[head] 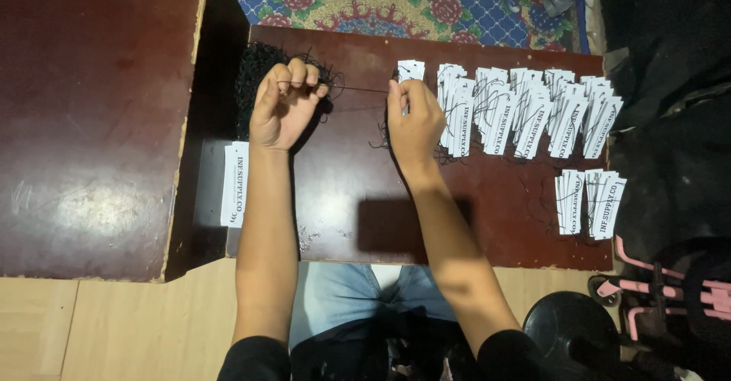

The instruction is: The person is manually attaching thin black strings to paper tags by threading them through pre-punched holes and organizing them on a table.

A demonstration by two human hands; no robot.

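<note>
My left hand (285,103) is closed on a thin black string (358,89) that runs taut to the right. My right hand (411,118) pinches a white paper tag (411,70) at the string's other end. Both hands hover over a dark red-brown board (335,198) lying across my lap. A tangled pile of black strings (255,73) lies under and behind my left hand. Just right of my right hand, rows of white tags with strings attached (525,111) lie fanned across the board.
A smaller group of tags (590,202) lies at the board's right edge. A stack of white tags (234,183) sits at its left edge. A dark red table (91,122) stands at left. A patterned carpet (396,0) lies beyond. Dark bags (670,160) and a black round object (567,328) are at right.
</note>
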